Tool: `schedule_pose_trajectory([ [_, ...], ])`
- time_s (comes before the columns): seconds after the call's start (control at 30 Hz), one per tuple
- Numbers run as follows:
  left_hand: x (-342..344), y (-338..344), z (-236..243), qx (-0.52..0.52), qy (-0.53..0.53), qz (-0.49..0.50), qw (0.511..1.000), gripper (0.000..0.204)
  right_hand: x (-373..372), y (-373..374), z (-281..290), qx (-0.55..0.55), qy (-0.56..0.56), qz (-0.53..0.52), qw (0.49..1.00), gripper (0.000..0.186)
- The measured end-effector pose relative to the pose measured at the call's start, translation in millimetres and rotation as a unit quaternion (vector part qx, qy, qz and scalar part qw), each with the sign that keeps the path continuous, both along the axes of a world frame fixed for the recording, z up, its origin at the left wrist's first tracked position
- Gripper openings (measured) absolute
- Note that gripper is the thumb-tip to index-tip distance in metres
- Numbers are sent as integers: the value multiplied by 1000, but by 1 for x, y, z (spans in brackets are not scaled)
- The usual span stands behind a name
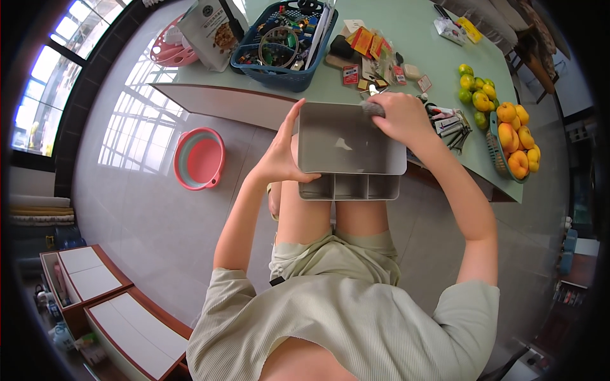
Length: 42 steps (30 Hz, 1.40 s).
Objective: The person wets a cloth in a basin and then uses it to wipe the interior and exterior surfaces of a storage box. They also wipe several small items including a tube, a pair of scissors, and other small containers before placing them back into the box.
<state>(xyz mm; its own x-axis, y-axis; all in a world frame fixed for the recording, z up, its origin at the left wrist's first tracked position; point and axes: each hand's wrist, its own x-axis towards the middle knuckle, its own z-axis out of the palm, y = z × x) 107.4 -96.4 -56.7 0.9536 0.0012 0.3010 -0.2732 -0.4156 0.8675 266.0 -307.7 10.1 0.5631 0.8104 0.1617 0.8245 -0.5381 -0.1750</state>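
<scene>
A grey plastic organizer box [318, 136] is held above my knees, its open side facing me. It has one large compartment and a row of small compartments [351, 187] along its near side. My left hand [279, 152] grips its left edge, thumb over the divider between the large compartment and the small ones. A pale patch [343, 145] shows on the bottom of the large compartment; I cannot tell whether it is a mark or glare. At the far right corner, my right hand [403, 117] is closed on a dark grey cloth [373, 109] pressed at the rim.
On the pale green table [419, 57] stand a blue basket [279, 77] of small items, a pouch [210, 35], packets [368, 44], tools [451, 127], green citrus [467, 82] and a basket of orange fruit [518, 136]. A pink basin [200, 159] sits on the floor; open drawers [136, 330] are lower left.
</scene>
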Motion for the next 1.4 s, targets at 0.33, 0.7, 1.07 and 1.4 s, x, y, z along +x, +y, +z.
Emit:
schedule_pose_trajectory([
  [0.33,4,0,-2,-2,5,-4,1000,126,-5,35,-10,-18,-72,79,994,20],
  [0.7,0,-6,-2,-38,7,-5,999,123,-24,65,-12,84,-24,117,989,21],
  [1.07,-7,-12,-1,-18,-21,16,999,122,-20,-41,-8,140,37,-128,981,32],
  [1.4,-1,-15,-3,-48,-15,22,998,122,-81,-63,-27,240,124,-257,928,37],
])
